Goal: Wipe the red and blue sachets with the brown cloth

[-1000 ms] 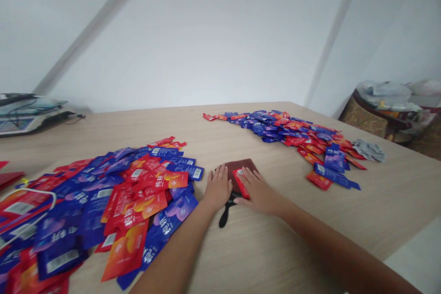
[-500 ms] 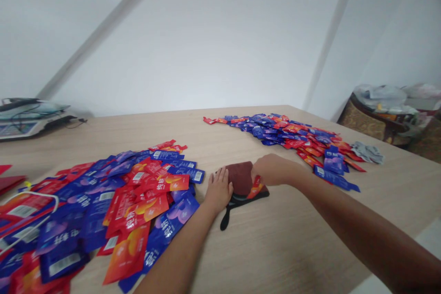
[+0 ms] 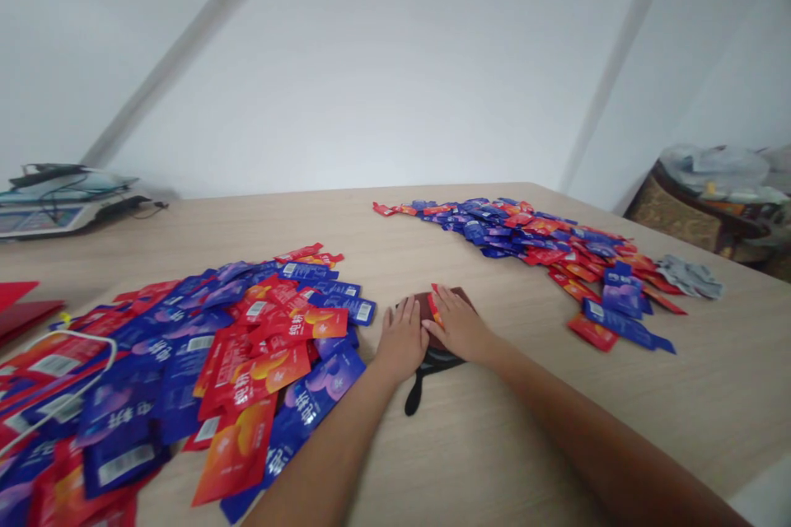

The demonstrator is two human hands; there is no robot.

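On the table lies a flat dark-brown cloth or pad (image 3: pixel 462 294) with a black piece beneath it, whose rounded black tab (image 3: pixel 413 398) sticks out toward me. My left hand (image 3: pixel 400 342) rests palm down over its left side, fingers stretched out. Beside it, thumb close to the left fingers, my right hand (image 3: pixel 461 329) lies flat across the middle. A red sachet (image 3: pixel 435 305) shows partly at the right fingers, on top of the brown surface; the hand covers the rest of it.
A large heap of red and blue sachets (image 3: pixel 247 362) spreads on the left, with a white cord loop (image 3: pixel 111 354) over it. Another heap (image 3: pixel 512 230) lies at the back right beside grey gloves (image 3: pixel 689 276). A white device (image 3: pixel 67 210) sits at the far left.
My right hand has moved left from the brown piece's right edge and flattened out on it, its fingers no longer curled. My left hand stays in place. The view has shifted slightly.
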